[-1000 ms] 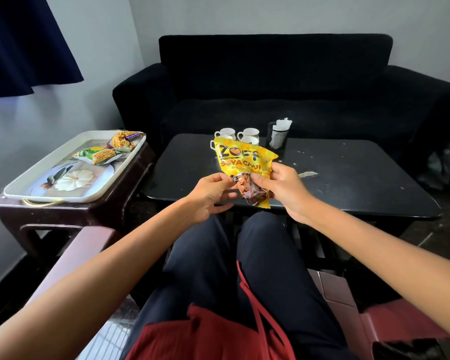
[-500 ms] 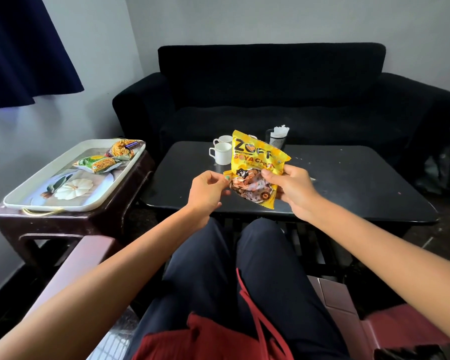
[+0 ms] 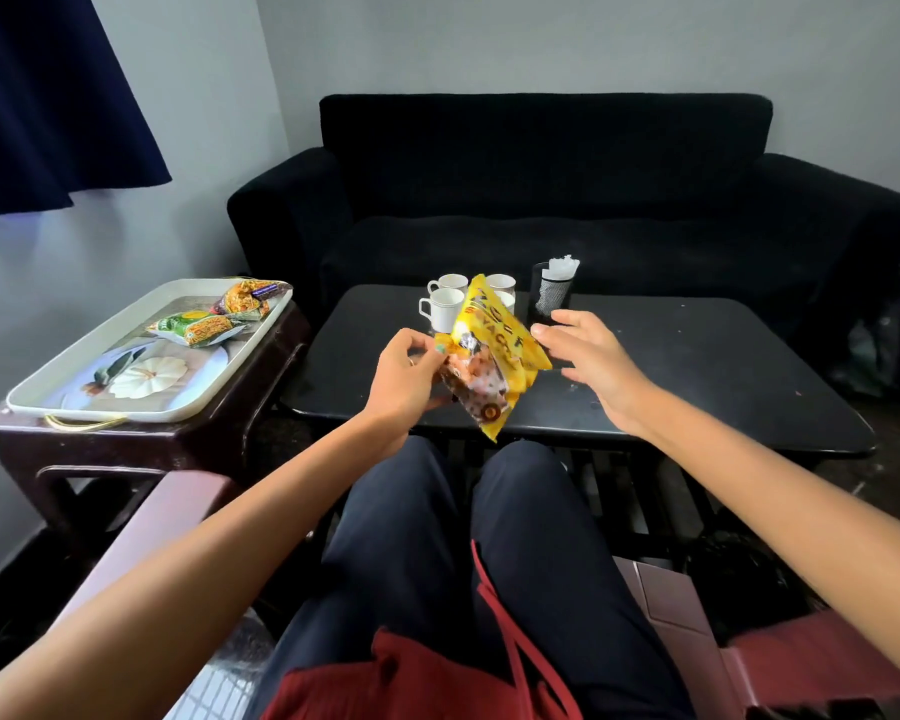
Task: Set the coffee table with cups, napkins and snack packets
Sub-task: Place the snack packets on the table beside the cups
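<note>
My left hand pinches the left edge of a yellow snack packet, which hangs tilted above the near edge of the black coffee table. My right hand is open just to the right of the packet, fingers spread, not touching it. Several white cups stand in a cluster at the table's far side, partly hidden by the packet. A black mesh holder with white napkins stands right of the cups. Two more snack packets lie on a white tray.
The tray rests on a dark side table to my left. A black sofa runs behind the coffee table. My legs in dark trousers are below, between reddish chair arms. A dark curtain hangs upper left.
My right hand has let go of the yellow packet and opened beside it. The packet now hangs tilted from my left hand alone.
</note>
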The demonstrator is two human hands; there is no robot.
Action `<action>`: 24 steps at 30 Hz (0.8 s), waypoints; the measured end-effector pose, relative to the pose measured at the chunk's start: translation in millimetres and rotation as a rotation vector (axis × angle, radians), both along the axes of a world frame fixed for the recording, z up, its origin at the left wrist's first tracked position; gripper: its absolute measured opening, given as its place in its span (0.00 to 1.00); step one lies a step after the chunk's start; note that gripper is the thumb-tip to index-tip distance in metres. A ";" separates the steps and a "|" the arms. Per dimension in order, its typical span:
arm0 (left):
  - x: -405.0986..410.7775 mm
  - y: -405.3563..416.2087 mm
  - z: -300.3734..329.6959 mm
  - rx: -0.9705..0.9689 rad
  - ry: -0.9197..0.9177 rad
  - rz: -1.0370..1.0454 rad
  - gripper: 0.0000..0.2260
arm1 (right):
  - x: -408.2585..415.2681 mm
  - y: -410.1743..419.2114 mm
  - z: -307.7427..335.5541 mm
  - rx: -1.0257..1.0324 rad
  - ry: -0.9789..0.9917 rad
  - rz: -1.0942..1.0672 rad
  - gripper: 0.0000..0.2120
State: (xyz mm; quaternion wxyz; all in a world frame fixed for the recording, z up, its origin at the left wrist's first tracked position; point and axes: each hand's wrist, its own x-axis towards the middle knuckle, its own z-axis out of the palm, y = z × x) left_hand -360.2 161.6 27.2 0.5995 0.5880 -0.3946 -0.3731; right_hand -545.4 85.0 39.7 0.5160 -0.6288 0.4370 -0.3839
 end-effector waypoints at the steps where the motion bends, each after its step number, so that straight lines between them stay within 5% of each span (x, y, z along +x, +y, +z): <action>1: -2.2 1.7 0.6 -0.011 -0.029 -0.050 0.06 | -0.7 -0.7 -0.7 -0.014 0.015 0.017 0.28; 10: -12.6 9.0 2.8 -0.016 -0.145 -0.156 0.03 | -0.7 4.7 0.5 -0.154 -0.066 0.072 0.03; 24: 2.1 1.8 8.7 -0.040 -0.019 0.085 0.11 | 1.5 10.0 5.7 -0.143 -0.128 -0.007 0.07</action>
